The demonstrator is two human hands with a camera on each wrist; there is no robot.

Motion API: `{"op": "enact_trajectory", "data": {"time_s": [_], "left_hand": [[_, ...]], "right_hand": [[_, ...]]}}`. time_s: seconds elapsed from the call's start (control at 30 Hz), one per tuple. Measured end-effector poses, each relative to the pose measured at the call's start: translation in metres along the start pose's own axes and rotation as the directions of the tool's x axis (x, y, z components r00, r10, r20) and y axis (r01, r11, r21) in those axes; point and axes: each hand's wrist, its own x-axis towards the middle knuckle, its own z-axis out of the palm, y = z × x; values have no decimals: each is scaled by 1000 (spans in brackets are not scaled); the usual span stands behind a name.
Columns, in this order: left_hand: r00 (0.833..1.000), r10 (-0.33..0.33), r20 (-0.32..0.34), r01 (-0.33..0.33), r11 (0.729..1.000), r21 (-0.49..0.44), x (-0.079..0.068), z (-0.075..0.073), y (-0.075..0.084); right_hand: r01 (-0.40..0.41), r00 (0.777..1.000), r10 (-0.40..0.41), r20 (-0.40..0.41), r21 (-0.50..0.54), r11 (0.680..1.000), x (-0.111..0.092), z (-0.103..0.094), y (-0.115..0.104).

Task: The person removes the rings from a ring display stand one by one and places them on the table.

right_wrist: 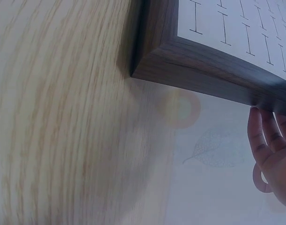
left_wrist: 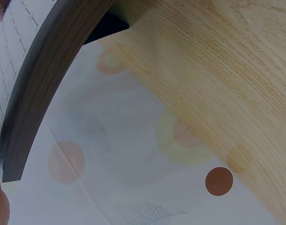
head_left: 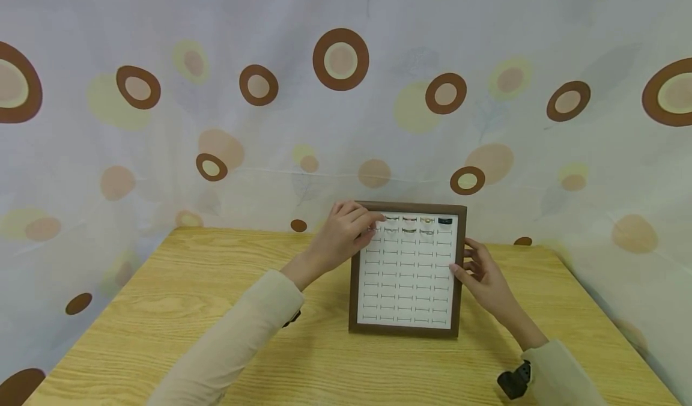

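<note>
A ring display board (head_left: 408, 286) with a brown wooden frame and white slitted face stands tilted back on the table. Several rings, such as a gold-toned one (head_left: 427, 220) and a dark wide band (head_left: 445, 221), sit in its top two rows. My left hand (head_left: 343, 232) reaches over the upper left corner, thumb and index finger close together at the first column; I cannot tell whether a ring is between them. On the right side, my right hand (head_left: 483, 277) grips the frame (right_wrist: 194, 77), thumb on the front, other fingers (right_wrist: 257, 133) along the outer side.
The wood-grain table (head_left: 162, 322) spreads out around the board. Behind it hangs a pale curtain (head_left: 270, 172) with brown and yellow circles, meeting the table's back edge. A dark support (left_wrist: 107, 30) shows behind the frame. A black wrist device (head_left: 515, 381) is at the right sleeve.
</note>
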Motion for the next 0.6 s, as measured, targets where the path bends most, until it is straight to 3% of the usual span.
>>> {"op": "enact_trajectory", "data": {"time_s": [0.6], "left_hand": [[997,48,-64,-48,999,4,1,-8,0]], "right_hand": [[-2,1000,2,-2,19,1000,0,1,1]]}}
